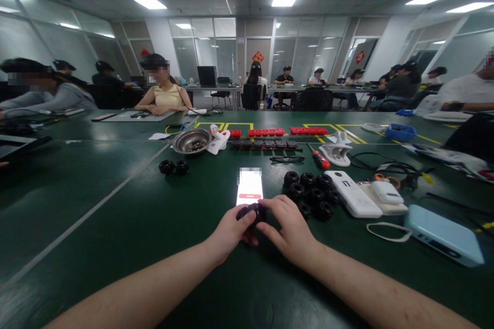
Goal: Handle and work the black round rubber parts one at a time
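My left hand (232, 230) and my right hand (290, 227) meet at the middle of the green table (116, 226), both closed around a small black wheel-like part (252, 212). A lit phone (249, 186) lies flat just beyond my fingers. A cluster of several black wheels (312, 193) sits to the right of the phone. Two more black wheels (173, 167) lie apart at the left.
Farther back stand a metal bowl (192, 141), red part strips (283, 131), a row of black parts (264, 144) and a red-handled screwdriver (318, 157). White devices (357, 194), a light-blue case (443, 234) and cables (386, 164) lie at the right. Other people sit at surrounding tables.
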Available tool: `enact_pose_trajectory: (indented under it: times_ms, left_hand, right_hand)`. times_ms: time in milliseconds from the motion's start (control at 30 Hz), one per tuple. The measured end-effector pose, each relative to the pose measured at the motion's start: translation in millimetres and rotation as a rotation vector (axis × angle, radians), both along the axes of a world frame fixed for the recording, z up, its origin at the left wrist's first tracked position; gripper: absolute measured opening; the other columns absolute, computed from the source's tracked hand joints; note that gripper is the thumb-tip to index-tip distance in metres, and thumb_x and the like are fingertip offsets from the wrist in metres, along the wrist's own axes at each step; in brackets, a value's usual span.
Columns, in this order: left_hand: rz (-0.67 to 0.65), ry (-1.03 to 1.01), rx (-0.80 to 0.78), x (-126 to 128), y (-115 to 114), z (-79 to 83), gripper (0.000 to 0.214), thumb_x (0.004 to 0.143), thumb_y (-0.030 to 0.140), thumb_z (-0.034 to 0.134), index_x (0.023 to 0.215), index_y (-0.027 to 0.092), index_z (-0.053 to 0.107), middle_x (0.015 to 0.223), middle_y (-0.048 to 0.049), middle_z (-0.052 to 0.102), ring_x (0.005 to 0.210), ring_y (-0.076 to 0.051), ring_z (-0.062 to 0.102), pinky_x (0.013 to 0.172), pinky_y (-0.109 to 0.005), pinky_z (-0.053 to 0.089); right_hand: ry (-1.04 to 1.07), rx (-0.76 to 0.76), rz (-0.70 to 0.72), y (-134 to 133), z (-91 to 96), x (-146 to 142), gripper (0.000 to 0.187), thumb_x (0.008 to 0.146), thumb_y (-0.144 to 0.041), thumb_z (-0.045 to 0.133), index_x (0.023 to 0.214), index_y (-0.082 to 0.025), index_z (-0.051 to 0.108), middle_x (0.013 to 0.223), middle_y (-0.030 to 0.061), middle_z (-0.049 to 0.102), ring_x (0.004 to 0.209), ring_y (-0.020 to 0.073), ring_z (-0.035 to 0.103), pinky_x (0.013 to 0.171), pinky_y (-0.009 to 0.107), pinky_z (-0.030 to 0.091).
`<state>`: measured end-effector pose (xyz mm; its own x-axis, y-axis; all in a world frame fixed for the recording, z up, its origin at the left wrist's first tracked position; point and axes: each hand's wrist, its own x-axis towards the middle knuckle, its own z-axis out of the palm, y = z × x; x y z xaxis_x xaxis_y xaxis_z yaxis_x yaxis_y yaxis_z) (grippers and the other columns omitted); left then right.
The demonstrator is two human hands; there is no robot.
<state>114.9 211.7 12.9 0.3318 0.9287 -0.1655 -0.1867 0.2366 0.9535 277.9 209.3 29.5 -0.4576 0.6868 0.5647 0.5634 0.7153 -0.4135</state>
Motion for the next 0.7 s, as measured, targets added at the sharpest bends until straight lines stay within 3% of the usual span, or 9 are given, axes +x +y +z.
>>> enact_pose_trajectory:
  times_ms: [233,333,500,700]
  left_hand:
    - [0.023,-0.057,0.004,-1.5,0.4,-2.0,0.049,0.067,0.054,0.057,0.091,0.012,0.051,0.068,-0.0023,0.057,0.046,-0.01,0.055,0.044,-0.021,0.04]
    - [0.034,-0.053,0.004,-1.0,-0.1,-1.0,0.047,0.068,0.05,0.06,0.094,0.011,0.051,0.073,-0.0037,0.057,0.051,-0.011,0.055,0.047,-0.023,0.043]
    - [0.012,-0.038,0.006,-1.2,0.9,-2.2,0.054,0.064,0.053,0.061,0.094,0.01,0.05,0.071,-0.0032,0.058,0.048,-0.01,0.055,0.045,-0.022,0.043]
    - [0.012,-0.076,0.006,-0.7,1.5,-2.5,0.054,0.066,0.058,0.056,0.092,0.011,0.051,0.068,-0.0031,0.058,0.047,-0.01,0.054,0.044,-0.021,0.042]
  right_hand:
    - [-0.003,0.012,0.138,-0.3,2.9,-0.2,0.041,0.081,-0.019,0.048,0.121,-0.02,0.04,0.116,0.0079,0.051,0.107,0.0234,0.043,0.09,0.042,0.036]
    - [0.013,-0.005,0.057,-2.0,1.1,-0.5,0.046,0.078,-0.028,0.053,0.121,-0.019,0.039,0.112,0.0095,0.053,0.102,0.0254,0.045,0.087,0.045,0.038]
    - [-0.002,-0.013,0.029,1.5,-0.7,0.5,0.032,0.078,-0.028,0.056,0.107,-0.017,0.05,0.091,0.0081,0.059,0.086,0.0227,0.051,0.078,0.041,0.043]
    - [-0.039,0.024,0.133,1.6,2.2,1.0,0.04,0.082,-0.022,0.048,0.121,-0.02,0.041,0.115,0.0074,0.052,0.107,0.0228,0.043,0.091,0.042,0.035]
